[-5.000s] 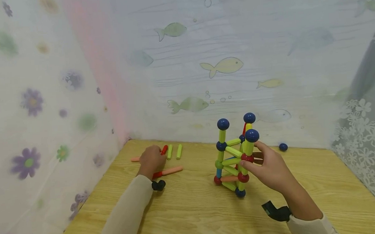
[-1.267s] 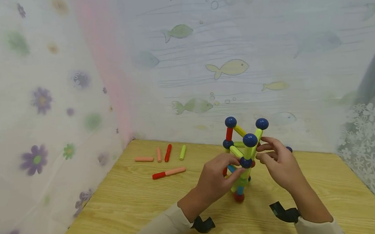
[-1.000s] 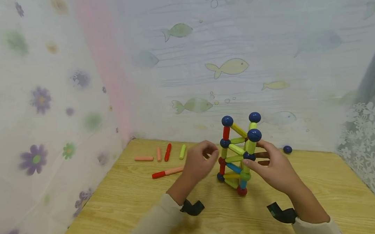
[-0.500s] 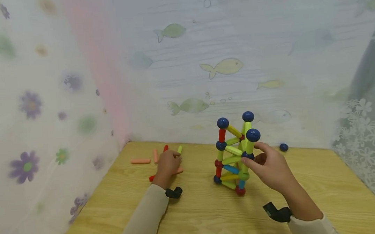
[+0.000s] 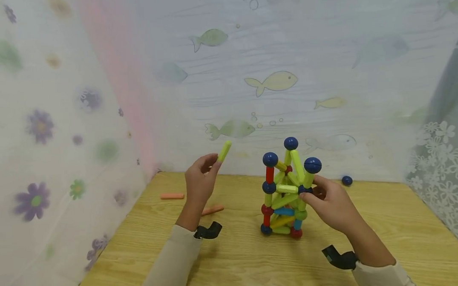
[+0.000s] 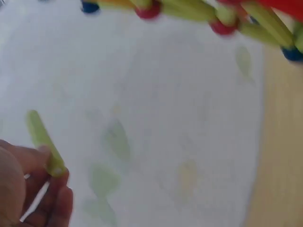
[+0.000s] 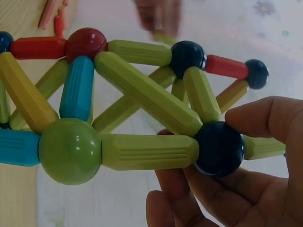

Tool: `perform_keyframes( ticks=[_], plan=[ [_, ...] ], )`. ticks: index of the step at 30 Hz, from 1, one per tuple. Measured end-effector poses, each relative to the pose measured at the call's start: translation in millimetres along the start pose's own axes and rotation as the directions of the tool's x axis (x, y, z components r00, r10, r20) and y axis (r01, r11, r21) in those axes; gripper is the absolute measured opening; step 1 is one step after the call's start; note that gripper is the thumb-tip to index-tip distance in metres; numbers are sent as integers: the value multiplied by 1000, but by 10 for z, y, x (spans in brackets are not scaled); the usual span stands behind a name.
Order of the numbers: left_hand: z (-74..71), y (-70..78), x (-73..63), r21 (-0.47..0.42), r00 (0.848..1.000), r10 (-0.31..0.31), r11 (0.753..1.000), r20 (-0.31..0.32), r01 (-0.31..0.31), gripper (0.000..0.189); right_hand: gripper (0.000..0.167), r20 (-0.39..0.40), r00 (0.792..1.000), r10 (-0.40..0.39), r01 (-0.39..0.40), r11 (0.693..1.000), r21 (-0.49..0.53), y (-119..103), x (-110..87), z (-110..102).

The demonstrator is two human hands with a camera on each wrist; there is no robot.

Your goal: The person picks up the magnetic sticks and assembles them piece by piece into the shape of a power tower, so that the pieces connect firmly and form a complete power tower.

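My left hand (image 5: 200, 178) pinches a yellow-green magnetic stick (image 5: 224, 151) by its lower end, raised above the table left of the tower. The left wrist view shows the same stick (image 6: 41, 137) between thumb and fingers. A tower (image 5: 287, 200) of coloured magnetic sticks and balls stands on the table, topped by three dark blue balls. At its right side my right hand (image 5: 331, 204) grips a dark blue ball (image 7: 220, 149), thumb on one side and fingers on the other. Long yellow-green sticks (image 7: 147, 92) run from that ball to others.
On the wooden table (image 5: 234, 262) lie a salmon stick (image 5: 172, 196) and another salmon stick (image 5: 213, 210), the latter partly behind the left wrist. A loose dark blue ball (image 5: 347, 180) sits at the back right. Behind hangs a fish-patterned curtain (image 5: 226, 75).
My left hand has left the tower, reached to the loose sticks and lifted the yellow-green one. The tower has turned in my right hand, which still holds it.
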State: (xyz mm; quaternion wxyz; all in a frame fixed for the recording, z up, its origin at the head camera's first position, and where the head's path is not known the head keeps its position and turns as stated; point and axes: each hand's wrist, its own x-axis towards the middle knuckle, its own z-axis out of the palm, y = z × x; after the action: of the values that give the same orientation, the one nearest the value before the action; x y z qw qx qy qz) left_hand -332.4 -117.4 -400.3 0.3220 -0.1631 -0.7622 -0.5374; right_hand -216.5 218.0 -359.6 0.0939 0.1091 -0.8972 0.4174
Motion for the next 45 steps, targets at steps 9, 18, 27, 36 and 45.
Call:
perform_keyframes(
  ticks=[9, 18, 27, 36, 45],
  plan=[
    [142, 877, -177, -269, 851, 522, 830, 67, -488, 40, 50, 18, 1000, -16, 15, 1000, 16, 25, 3, -26],
    [495, 997, -503, 37, 768, 631, 769, 106, -638, 36, 52, 22, 1000, -13, 13, 1000, 11, 33, -7, -51],
    [712, 984, -610, 259, 770, 638, 739, 25, -621, 30, 51, 15, 1000, -26, 26, 1000, 1, 39, -3, -47],
    [803, 1023, -645, 393, 754, 656, 683, 40, -616, 27, 49, 25, 999, -35, 35, 999, 7, 47, 0, -34],
    [797, 1027, -625, 469, 734, 679, 641, 21, -607, 26, 51, 35, 999, -39, 39, 999, 5, 36, 6, -18]
  ],
)
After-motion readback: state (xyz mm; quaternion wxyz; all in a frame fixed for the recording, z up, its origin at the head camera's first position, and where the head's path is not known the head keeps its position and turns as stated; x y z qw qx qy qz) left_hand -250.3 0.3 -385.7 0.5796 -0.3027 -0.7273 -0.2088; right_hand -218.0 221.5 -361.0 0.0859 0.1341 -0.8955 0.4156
